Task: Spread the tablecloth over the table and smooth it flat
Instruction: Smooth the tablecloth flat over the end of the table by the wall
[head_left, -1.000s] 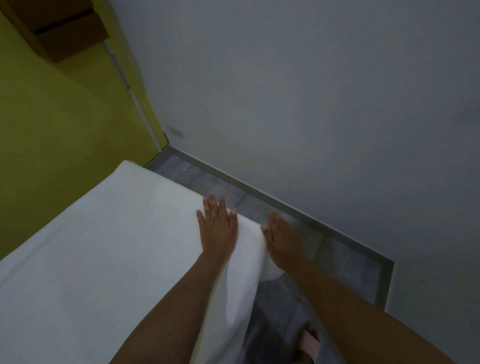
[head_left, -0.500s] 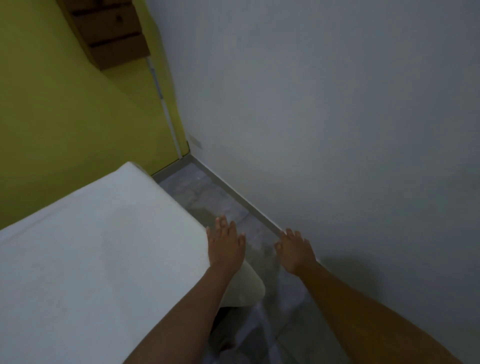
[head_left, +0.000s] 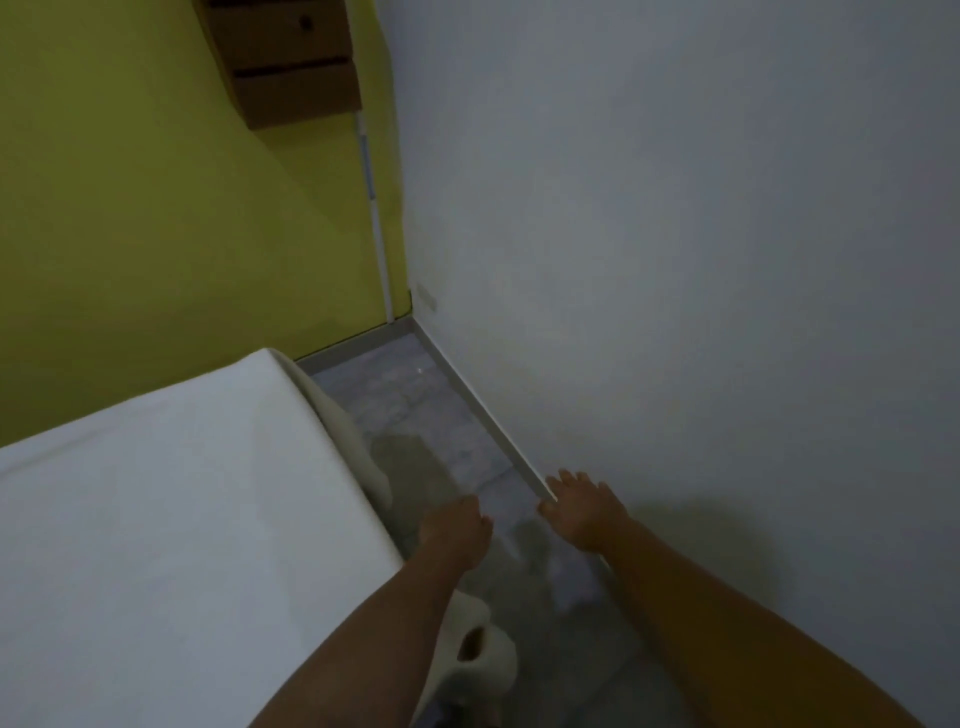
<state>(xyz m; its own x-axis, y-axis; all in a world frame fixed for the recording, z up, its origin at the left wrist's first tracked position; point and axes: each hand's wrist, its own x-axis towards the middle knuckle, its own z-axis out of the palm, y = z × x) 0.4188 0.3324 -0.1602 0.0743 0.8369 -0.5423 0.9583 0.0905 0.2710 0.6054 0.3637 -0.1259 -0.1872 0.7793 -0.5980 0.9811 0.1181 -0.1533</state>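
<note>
White tablecloth (head_left: 171, 519) covers the table, overhang rumpled at its near right corner. Your left hand (head_left: 456, 530) is off the cloth edge, fingers curled, holding nothing; right hand (head_left: 584, 512) beyond, fingers spread. Sweep palms flat toward that corner.

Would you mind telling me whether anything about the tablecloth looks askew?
Yes: the tablecloth lies smooth on top, but near the left hand its hanging edge is bunched into a curled fold.
</note>
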